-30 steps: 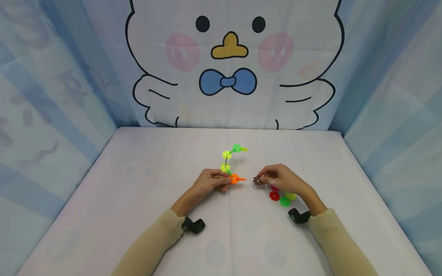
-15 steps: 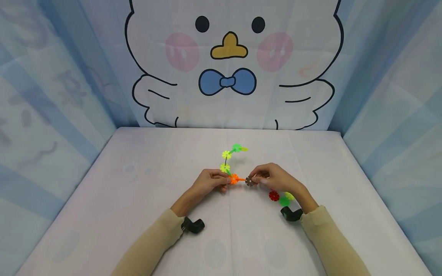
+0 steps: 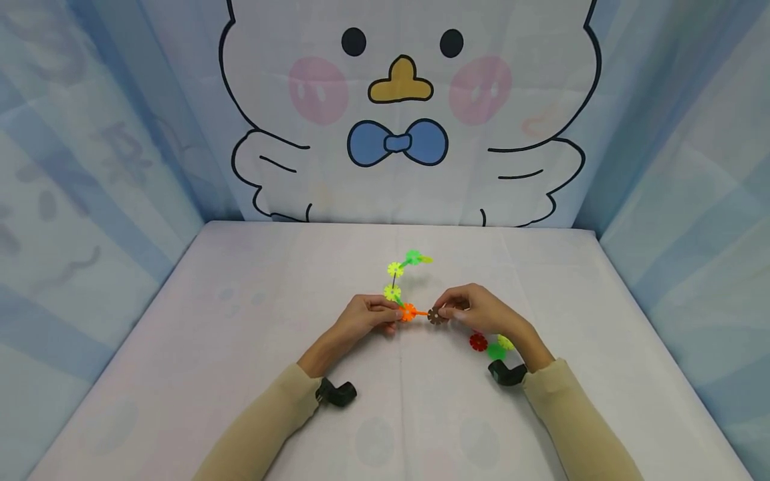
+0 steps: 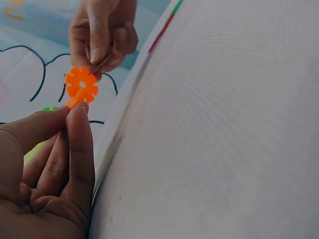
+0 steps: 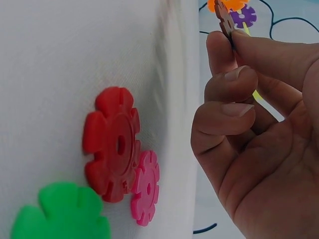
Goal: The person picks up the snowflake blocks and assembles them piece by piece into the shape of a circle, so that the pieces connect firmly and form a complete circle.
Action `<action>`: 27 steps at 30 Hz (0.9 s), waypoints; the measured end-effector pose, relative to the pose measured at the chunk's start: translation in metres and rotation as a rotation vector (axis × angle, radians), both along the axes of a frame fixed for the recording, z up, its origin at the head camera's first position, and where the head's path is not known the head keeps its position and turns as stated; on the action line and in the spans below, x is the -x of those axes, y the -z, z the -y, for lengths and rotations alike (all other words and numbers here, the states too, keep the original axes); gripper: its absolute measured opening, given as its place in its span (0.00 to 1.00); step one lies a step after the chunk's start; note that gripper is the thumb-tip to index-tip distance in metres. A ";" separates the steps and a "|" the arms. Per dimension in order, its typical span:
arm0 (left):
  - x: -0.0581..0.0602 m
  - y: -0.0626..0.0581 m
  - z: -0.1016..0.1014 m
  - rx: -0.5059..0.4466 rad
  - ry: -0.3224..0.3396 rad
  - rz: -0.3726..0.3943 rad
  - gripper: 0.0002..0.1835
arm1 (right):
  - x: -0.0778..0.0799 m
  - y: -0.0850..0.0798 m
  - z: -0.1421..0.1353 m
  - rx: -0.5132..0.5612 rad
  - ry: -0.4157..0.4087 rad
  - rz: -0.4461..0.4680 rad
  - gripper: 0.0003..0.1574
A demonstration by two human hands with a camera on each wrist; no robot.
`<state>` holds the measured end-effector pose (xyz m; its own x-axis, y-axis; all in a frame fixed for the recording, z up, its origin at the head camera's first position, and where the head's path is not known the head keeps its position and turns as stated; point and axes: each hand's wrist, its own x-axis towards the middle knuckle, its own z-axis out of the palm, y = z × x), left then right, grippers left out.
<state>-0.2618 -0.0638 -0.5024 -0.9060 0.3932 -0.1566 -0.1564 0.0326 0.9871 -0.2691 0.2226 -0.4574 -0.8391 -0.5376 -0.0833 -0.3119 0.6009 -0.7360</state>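
My left hand point(image 3: 373, 312) pinches an orange snowflake disc point(image 3: 408, 312) between thumb and fingertips. A second orange disc point(image 4: 81, 82), seen edge-on in the head view, slots into it and points right. From the held disc a chain of yellow discs point(image 3: 392, 292) and a green disc point(image 3: 413, 257) runs away across the table. A purple disc point(image 5: 244, 17) of the chain shows in the right wrist view. My right hand point(image 3: 481, 309) pinches a brown snowflake disc point(image 3: 435, 316), its left edge right at the tip of the second orange disc.
Loose discs lie under and in front of my right forearm: red point(image 3: 478, 342), green point(image 3: 496, 351), yellow point(image 3: 506, 342) and pink point(image 5: 145, 189). The table's back edge meets a cartoon-printed curtain point(image 3: 397, 194).
My right hand has moved left with the brown disc, up to the outer orange disc, and held there over the last half second. My left hand and the chain have stayed put.
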 end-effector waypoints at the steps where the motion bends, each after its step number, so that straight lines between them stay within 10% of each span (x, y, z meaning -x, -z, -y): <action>1: 0.000 0.000 0.000 -0.002 -0.001 0.003 0.14 | 0.000 0.000 0.000 0.002 -0.004 0.000 0.09; 27: 0.000 -0.001 0.000 0.012 0.020 0.019 0.16 | 0.000 0.000 -0.002 0.051 -0.026 0.023 0.09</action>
